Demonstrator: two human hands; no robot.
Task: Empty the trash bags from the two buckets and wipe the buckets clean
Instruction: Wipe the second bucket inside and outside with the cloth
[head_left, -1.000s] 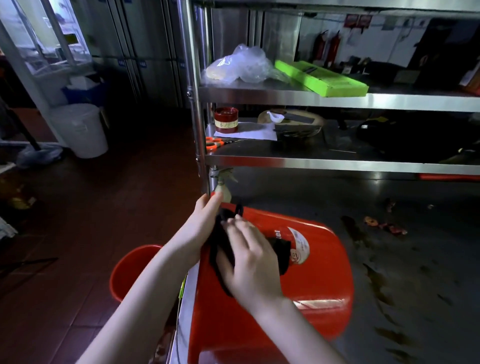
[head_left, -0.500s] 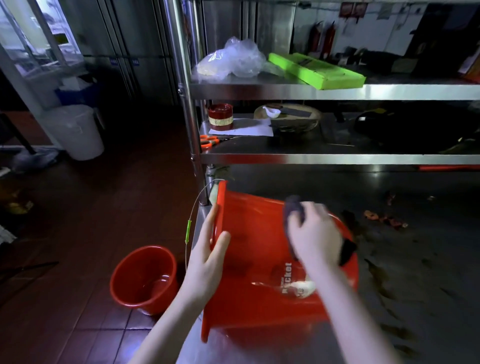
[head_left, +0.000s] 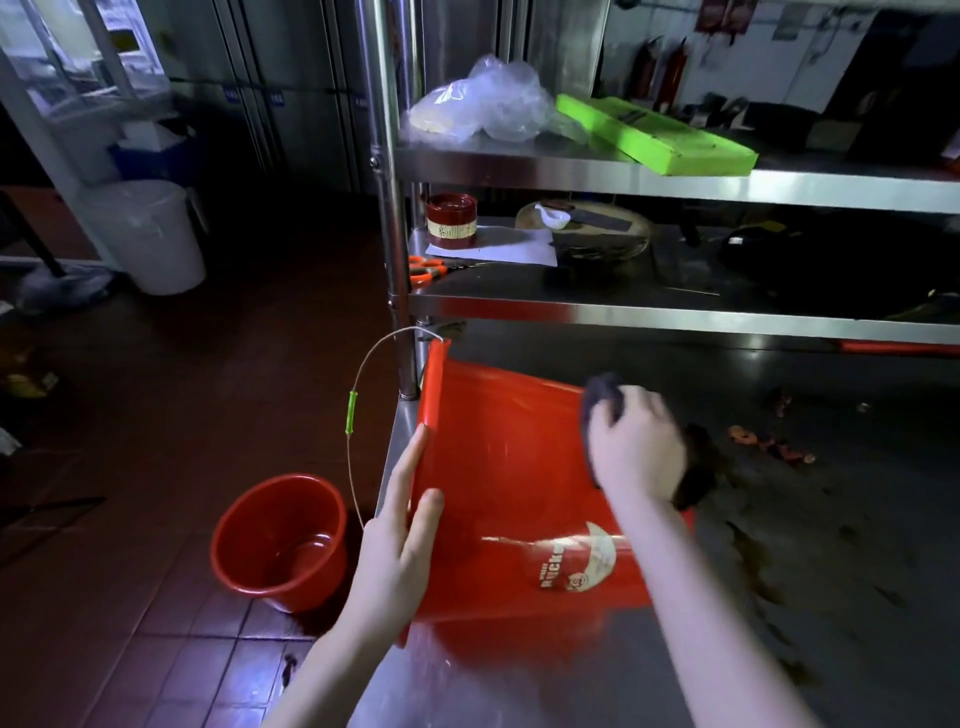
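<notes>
Since a second ago the red bucket (head_left: 509, 467) has turned on the desk (head_left: 831, 597): it now lies on its side with its rim to the left, at the desk's left edge, and its printed label faces up near the person; the right hand (head_left: 636, 447) has carried the dark cloth (head_left: 602, 397) from the rim end to the far right of the wall, its grip curled round the cloth; the left hand (head_left: 402, 540) now steadies the rim, fingers mostly straight, thumb on the wall; by this the outside is being wiped in passes, a fair share likely remaining. The second red bucket (head_left: 280, 540) stands upright on the floor, left, bagless, seemingly wet inside. The wire handle (head_left: 352, 415) hangs past the desk edge; the shelf (head_left: 675, 317) overhangs just beyond, so there is little room on the far side; open desk lies right, soiled with scraps (head_left: 769, 441).
</notes>
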